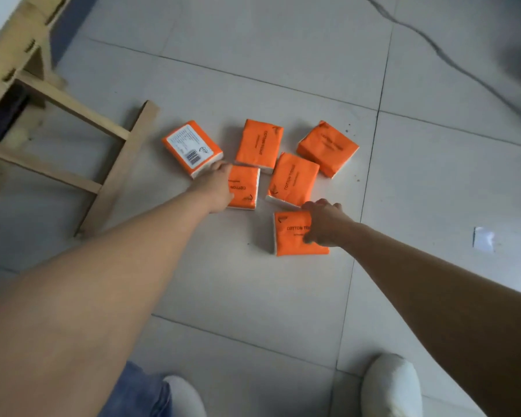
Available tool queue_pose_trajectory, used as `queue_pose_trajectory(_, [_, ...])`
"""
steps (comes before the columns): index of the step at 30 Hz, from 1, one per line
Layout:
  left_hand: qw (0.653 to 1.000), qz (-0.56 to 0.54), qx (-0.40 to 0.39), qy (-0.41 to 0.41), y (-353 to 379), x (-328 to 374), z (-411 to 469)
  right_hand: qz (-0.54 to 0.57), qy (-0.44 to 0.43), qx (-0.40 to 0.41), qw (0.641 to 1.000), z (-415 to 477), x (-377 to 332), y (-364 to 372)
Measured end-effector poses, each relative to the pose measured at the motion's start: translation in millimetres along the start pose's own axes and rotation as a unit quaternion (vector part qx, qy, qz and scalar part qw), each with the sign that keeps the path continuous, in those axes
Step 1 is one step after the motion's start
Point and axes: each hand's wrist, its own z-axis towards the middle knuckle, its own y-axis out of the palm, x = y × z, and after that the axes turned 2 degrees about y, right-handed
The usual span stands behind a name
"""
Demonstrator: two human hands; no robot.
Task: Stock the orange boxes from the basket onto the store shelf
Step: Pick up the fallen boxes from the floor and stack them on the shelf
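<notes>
Six orange tissue packs are lying scattered on the tiled floor (283,296), just beside the foot of the wooden shelf frame (115,173) on the left. The right hand (325,224) is gripping the nearest tissue pack (292,239) at its right end, thumb pressing on the printed top and fingers curling over the far edge. The left hand (218,185) is lying over the left side of the middle-left pack (247,188), fingertips touching the corner of the label-up pack (191,147); its fingers are hiding under the back of the hand, so I cannot tell whether it is gripping. Behind them, the upright pack (259,144), the central pack (294,179) and the far-right pack (328,147) are sitting close together, untouched. A dark cable (433,46) is trailing across the tiles at top right, and two white-socked feet (388,386) are showing at the bottom.
</notes>
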Motion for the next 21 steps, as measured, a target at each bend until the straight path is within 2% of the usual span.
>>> queue_pose_trajectory(3, [0.999,0.034,-0.024,-0.013,4,-5,15,-0.001,0.014,-0.01,1.0,8,2,7])
queue_pose_trajectory(8, [0.994,0.081,-0.04,-0.054,16,-13,23,0.035,0.034,0.019,0.999,18,1,18])
queue_pose_trajectory(11, [0.993,0.069,-0.031,-0.091,20,-13,20,0.052,0.044,0.035,0.997,22,-2,26])
queue_pose_trajectory(16, [0.994,0.067,-0.048,-0.075,13,-26,28,0.048,0.066,0.055,0.995,27,-7,27])
queue_pose_trajectory(21, [0.994,0.041,-0.035,-0.091,10,-34,23,-0.018,0.077,0.038,0.996,25,-7,26])
